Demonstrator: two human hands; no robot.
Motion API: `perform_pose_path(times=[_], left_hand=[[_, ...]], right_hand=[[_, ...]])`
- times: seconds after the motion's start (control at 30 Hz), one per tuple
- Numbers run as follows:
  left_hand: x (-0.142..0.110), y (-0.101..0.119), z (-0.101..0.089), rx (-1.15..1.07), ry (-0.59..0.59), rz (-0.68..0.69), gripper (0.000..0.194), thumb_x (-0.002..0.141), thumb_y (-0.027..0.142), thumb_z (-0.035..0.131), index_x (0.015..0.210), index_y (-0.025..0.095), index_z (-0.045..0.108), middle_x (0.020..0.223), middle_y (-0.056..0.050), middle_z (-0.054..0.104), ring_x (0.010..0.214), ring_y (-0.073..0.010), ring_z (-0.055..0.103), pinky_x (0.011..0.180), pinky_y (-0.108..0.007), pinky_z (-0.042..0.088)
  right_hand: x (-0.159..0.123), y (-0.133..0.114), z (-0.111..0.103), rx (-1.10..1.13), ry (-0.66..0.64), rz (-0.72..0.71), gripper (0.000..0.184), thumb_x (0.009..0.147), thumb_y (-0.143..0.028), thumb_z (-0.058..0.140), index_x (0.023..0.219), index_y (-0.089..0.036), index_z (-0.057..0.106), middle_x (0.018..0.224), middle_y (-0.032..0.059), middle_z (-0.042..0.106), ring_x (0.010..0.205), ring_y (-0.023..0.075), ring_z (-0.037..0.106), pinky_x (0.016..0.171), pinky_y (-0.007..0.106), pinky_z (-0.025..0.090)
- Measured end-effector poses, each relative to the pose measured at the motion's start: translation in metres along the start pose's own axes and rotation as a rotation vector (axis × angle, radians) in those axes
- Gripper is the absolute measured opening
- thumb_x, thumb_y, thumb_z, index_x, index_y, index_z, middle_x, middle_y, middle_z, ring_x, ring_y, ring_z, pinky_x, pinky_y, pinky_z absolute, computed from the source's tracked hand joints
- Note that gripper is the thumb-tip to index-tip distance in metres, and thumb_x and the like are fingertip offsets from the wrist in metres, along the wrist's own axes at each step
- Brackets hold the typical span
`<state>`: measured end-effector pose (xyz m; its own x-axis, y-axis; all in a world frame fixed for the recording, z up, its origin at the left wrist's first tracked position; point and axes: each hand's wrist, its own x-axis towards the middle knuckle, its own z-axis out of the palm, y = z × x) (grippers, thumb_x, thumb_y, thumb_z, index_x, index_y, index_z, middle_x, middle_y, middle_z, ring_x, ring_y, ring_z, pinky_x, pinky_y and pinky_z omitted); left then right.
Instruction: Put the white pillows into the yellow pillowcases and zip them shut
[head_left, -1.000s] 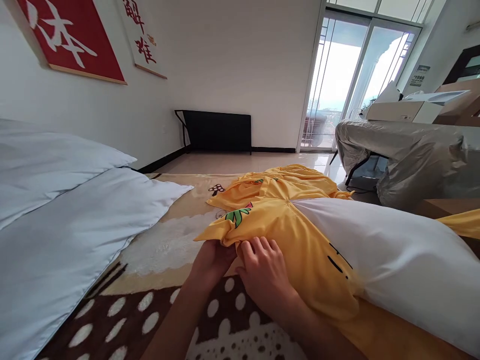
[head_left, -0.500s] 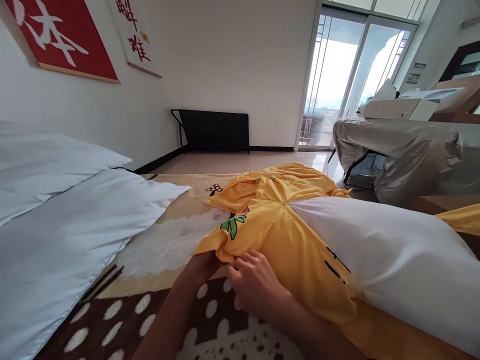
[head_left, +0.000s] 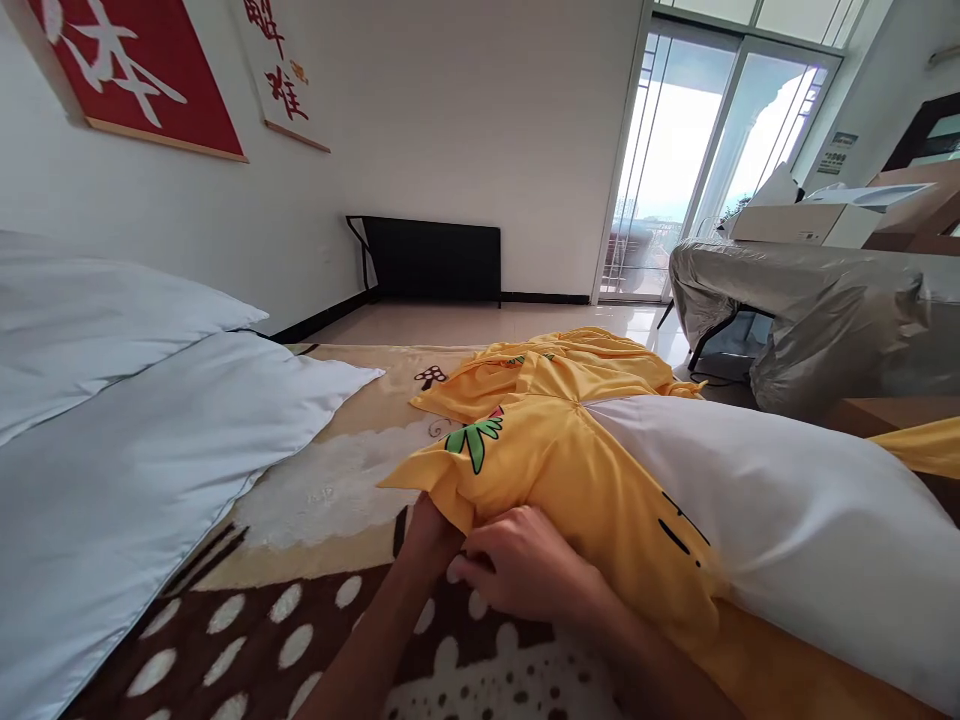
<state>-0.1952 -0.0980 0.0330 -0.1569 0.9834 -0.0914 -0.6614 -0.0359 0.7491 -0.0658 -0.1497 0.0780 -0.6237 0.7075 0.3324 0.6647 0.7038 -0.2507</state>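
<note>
Head view: saw yellow pillowcase (head_left: pixel 592 490) over left end of white pillow (head_left: pixel 810 480). Had left hand (head_left: pixel 435 535) under pillowcase corner, right hand (head_left: pixel 536 565) half-curled at edge; could not tell either hold. Perhaps risked twisted corner from working blind.

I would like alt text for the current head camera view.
Two bare hands, left and right, work at the edge of a yellow pillowcase partly covering a white pillow; two white pillows lie at left on a patterned blanket.
</note>
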Motion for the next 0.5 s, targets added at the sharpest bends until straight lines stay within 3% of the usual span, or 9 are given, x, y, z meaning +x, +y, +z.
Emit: perform_pose_path(times=[0.1,0.17,0.3,0.4,0.5], left_hand=[[-0.010,0.002,0.010,-0.025,-0.038,-0.003,0.029,0.056,0.028,0.077,0.080,0.018,0.065,0.076,-0.002,0.069,0.082,-0.0205,0.064,0.076,-0.030,0.053],[-0.016,0.001,0.018,-0.020,-0.057,-0.002,0.032,0.055,0.030,0.078,0.083,0.019,0.066,0.082,-0.003,0.070,0.087,-0.0209,0.064,0.078,-0.030,0.053],[-0.026,-0.002,0.025,0.180,-0.030,0.077,0.035,0.051,0.031,0.081,0.080,0.018,0.066,0.081,-0.003,0.070,0.091,-0.0237,0.063,0.081,-0.031,0.050],[-0.029,-0.002,0.027,0.398,0.069,0.246,0.024,0.054,0.024,0.079,0.074,0.018,0.066,0.077,-0.003,0.069,0.094,-0.0236,0.060,0.086,-0.029,0.047],[-0.032,0.000,0.028,0.477,0.104,0.355,0.013,0.059,0.021,0.076,0.066,0.019,0.065,0.072,-0.003,0.067,0.089,-0.0240,0.060,0.080,-0.028,0.047]], right_hand=[[0.002,0.001,-0.011,0.076,0.405,0.153,0.023,0.091,-0.024,0.047,0.074,-0.019,0.061,0.072,0.0006,0.064,0.069,0.0126,0.057,0.064,0.024,0.039],[0.005,0.004,-0.013,0.039,0.520,0.229,0.013,0.088,-0.021,0.052,0.080,-0.019,0.062,0.079,0.0019,0.064,0.077,0.0154,0.056,0.070,0.026,0.040],[0.010,0.015,-0.006,0.042,0.509,0.252,0.007,0.085,-0.018,0.057,0.087,-0.020,0.063,0.084,0.0014,0.064,0.080,0.0165,0.055,0.072,0.027,0.040],[0.013,0.024,-0.002,0.133,0.512,0.272,0.007,0.085,-0.017,0.057,0.086,-0.021,0.064,0.082,-0.0004,0.065,0.079,0.0141,0.057,0.073,0.025,0.041],[0.015,0.028,0.001,0.164,0.467,0.319,0.010,0.085,-0.021,0.059,0.076,-0.020,0.063,0.077,-0.0009,0.065,0.074,0.0126,0.057,0.069,0.023,0.041]])
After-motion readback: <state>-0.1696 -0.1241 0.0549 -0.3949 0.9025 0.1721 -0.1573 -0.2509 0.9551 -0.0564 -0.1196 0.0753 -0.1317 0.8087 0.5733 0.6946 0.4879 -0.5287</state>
